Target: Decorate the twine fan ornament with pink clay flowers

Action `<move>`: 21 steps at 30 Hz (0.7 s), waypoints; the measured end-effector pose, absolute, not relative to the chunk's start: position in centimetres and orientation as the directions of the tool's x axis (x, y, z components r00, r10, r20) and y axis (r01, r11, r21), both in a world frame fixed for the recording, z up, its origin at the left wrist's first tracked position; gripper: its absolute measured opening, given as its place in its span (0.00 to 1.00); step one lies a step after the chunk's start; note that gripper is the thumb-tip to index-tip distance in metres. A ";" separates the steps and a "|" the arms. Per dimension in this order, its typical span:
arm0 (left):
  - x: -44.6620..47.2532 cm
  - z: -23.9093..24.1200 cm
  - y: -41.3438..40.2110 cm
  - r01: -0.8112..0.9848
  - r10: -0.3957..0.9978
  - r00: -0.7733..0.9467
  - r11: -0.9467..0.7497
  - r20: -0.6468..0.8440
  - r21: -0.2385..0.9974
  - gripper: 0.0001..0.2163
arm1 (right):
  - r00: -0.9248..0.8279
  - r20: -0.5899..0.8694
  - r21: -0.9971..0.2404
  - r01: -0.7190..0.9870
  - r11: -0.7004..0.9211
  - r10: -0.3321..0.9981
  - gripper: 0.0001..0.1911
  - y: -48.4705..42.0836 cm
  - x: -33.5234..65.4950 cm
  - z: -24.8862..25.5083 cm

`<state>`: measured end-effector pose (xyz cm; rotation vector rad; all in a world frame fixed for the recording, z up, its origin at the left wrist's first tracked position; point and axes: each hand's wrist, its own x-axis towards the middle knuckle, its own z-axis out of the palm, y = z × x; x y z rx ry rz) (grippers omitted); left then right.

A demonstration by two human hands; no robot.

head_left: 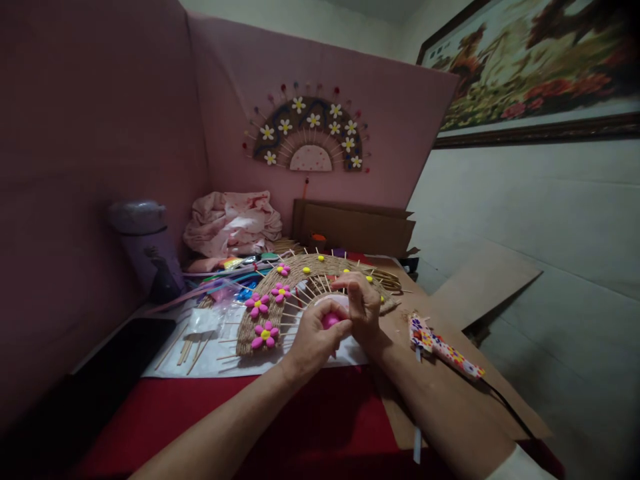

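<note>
My left hand (320, 333) is closed around a lump of pink modelling clay (331, 321). My right hand (366, 307) meets it at the fingertips, its fingers bent; what they pinch is hidden. Behind and below both hands lies a half-round fan (245, 333) wrapped in brown twine, with thin sticks poking out along both edges. Pink clay flowers with yellow centres, such as one flower (265, 335), sit on its left side. Single yellow dots (321, 258) run along the top and right. Part of its pale inner half-circle (327, 301) shows behind my hands.
A flower-patterned glue gun (445, 350) lies on cardboard at right. Loose sticks (187, 350), a dark flat object (125, 343) and a purple bottle (147, 250) are left. Behind are crumpled pink cloth (233, 223) and cardboard (353, 227). A finished-looking fan (313, 107) hangs above.
</note>
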<state>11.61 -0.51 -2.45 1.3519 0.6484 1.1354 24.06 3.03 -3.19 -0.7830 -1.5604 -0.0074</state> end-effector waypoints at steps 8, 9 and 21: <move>12.0 -3.5 0.0 -0.095 0.897 0.361 -0.235 0.254 0.967 0.29 | 0.260 0.745 -0.666 0.316 0.676 0.614 0.23 3.3 23.9 -0.3; 12.0 -3.6 -0.1 -0.089 0.894 0.369 -0.238 0.254 0.967 0.29 | 0.288 0.714 -0.700 0.283 0.656 0.638 0.24 3.4 23.8 -0.2; 11.4 -2.4 0.1 -0.284 0.929 0.179 -0.266 0.324 0.921 0.15 | 0.150 0.839 -0.513 0.539 0.668 0.522 0.20 2.3 24.7 -3.7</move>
